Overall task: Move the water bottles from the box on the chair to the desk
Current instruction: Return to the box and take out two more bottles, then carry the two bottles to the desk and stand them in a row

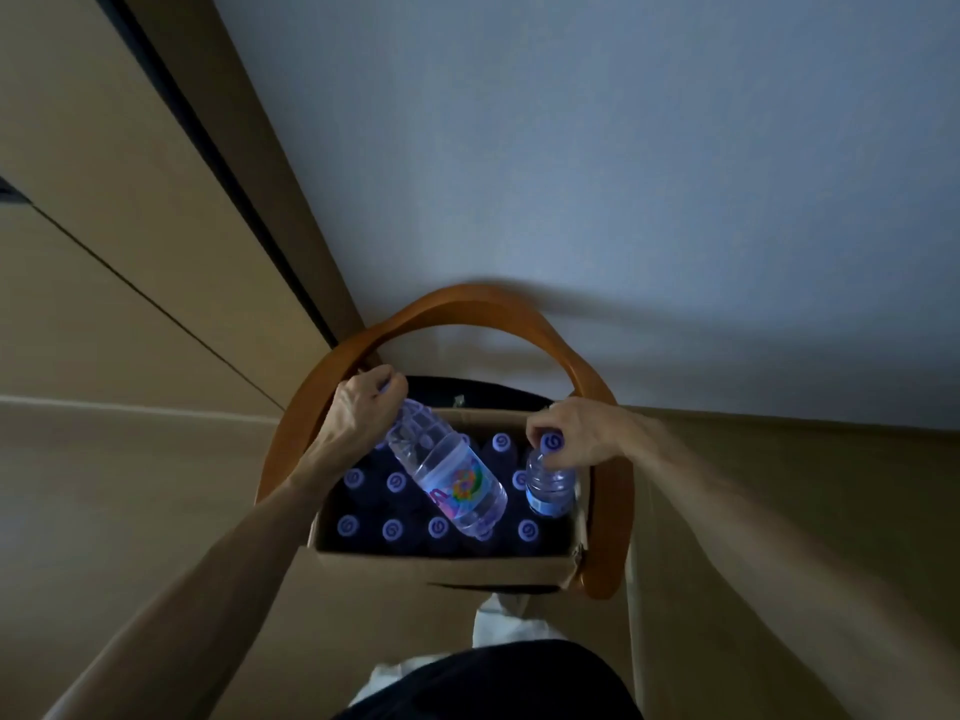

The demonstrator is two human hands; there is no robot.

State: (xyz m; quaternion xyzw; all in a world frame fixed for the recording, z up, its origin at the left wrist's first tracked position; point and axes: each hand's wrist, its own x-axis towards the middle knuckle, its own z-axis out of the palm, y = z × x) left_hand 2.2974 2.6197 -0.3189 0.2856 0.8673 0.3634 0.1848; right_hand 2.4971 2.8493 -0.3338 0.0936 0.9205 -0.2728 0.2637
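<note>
Each grip holds a bottle by its cap above the box (447, 566): left hand (363, 410), right hand (576, 433).

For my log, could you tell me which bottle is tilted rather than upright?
The labelled bottle in the left hand, slanting across the box; the others stand upright.

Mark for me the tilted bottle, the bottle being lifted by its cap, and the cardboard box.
tilted bottle (457, 485), head view, on its colourful label
upright bottle (551, 483), head view, on its shoulder
cardboard box (447, 566), head view, on its near wall
</note>
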